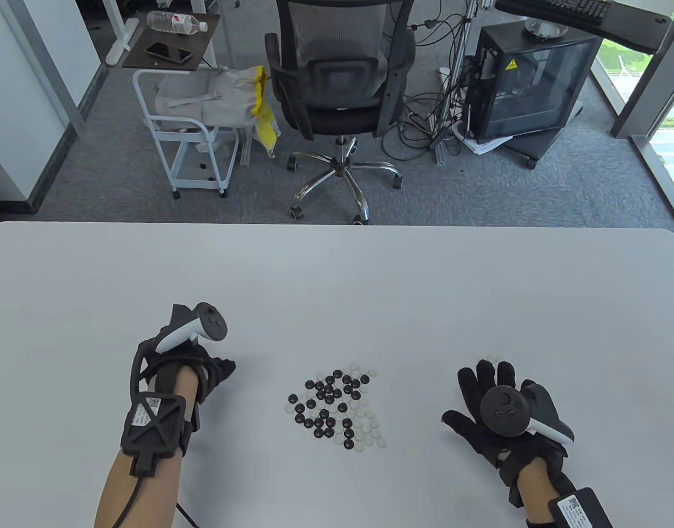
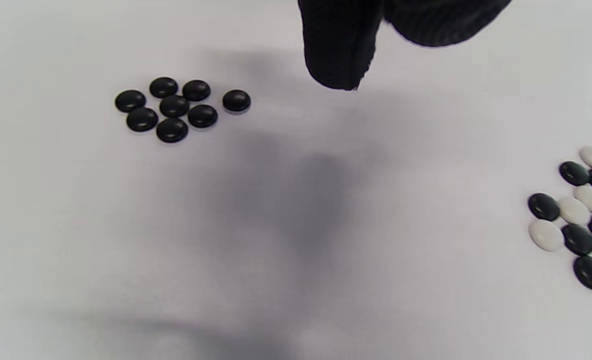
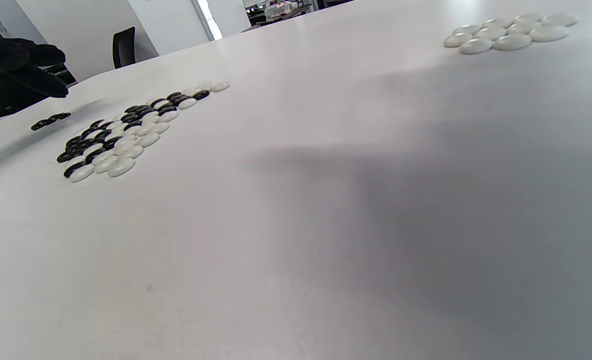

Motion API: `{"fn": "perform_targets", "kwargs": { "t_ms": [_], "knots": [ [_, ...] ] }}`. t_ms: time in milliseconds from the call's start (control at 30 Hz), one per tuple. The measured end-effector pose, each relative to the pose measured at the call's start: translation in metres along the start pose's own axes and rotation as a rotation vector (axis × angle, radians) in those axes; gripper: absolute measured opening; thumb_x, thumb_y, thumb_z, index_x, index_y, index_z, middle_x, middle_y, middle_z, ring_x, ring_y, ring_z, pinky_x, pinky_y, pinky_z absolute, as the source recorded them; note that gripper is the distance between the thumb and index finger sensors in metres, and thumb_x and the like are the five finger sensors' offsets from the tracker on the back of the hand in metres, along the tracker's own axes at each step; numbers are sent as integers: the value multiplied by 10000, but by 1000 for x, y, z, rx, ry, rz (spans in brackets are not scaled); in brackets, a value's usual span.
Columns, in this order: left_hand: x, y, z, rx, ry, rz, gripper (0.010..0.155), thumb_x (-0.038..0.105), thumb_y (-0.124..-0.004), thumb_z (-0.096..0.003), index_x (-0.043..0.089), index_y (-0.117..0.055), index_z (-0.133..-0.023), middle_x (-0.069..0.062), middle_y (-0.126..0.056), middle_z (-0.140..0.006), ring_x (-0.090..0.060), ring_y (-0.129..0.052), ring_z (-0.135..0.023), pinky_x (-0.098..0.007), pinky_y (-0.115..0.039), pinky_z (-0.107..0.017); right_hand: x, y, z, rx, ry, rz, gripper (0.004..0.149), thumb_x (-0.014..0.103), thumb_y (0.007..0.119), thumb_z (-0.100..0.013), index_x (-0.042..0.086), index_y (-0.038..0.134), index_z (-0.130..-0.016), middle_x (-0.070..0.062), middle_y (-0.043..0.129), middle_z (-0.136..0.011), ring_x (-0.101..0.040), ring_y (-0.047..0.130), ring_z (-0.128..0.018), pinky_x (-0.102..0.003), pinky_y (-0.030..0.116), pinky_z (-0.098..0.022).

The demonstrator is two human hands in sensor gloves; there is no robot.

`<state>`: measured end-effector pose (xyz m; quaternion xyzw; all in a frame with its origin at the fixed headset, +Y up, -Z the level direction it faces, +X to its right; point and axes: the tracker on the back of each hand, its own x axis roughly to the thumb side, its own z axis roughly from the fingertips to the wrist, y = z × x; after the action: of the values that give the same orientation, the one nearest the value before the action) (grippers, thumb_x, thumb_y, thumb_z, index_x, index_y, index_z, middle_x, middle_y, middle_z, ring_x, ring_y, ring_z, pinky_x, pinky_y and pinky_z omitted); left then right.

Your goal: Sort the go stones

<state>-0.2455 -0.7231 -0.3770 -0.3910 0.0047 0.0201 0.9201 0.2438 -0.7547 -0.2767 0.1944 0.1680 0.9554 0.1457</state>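
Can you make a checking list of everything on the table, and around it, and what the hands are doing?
Surface: white table, bare apart from stones.
Job's things: mixed pile in the middle; black stones grouped by the left hand; white stones grouped by the right hand.
Clutter: nothing seen on the table.
Hands: left hand and right hand hold nothing.
Cables: glove cable by the left forearm; tangle on the floor.
Surroundings: office chair, cart, computer case.

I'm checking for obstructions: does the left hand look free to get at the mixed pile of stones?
Probably yes. The left hand sits beside the mixed pile, with only bare table between them.
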Motion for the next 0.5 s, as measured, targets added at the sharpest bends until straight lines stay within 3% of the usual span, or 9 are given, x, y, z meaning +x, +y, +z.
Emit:
{"fn": "perform_targets", "kwargs": {
  "t_ms": [200,333,500],
  "knots": [
    [63,-14,19,-4,-241,-129,667,521,-535,-511,278,-725,-1102,-224,-26,-1163,-547,63,-963,-818,-73,-546,0,0,0,1,0,0,870,518,483,-640,-92,153,-1165,-498,12,-1082,-694,-91,-876,-882,14,-474],
    [86,-30,17,-31,-299,-186,666,519,-531,-511,286,-676,-1118,-228,-5,-1154,-549,72,-957,-820,-75,-548,1,0,0,-1,-2,-1,869,518,481,-641,-93,152,-1165,-494,13,-1084,-693,-90,-877,-883,14,-475],
    [96,-45,5,-69,-322,-202,673,519,-518,-510,307,-569,-1146,-233,47,-1133,-549,102,-942,-821,-62,-541,0,0,0,-1,-2,-2,872,519,484,-639,-93,154,-1165,-497,14,-1083,-693,-90,-878,-883,15,-474]
  ]
}}
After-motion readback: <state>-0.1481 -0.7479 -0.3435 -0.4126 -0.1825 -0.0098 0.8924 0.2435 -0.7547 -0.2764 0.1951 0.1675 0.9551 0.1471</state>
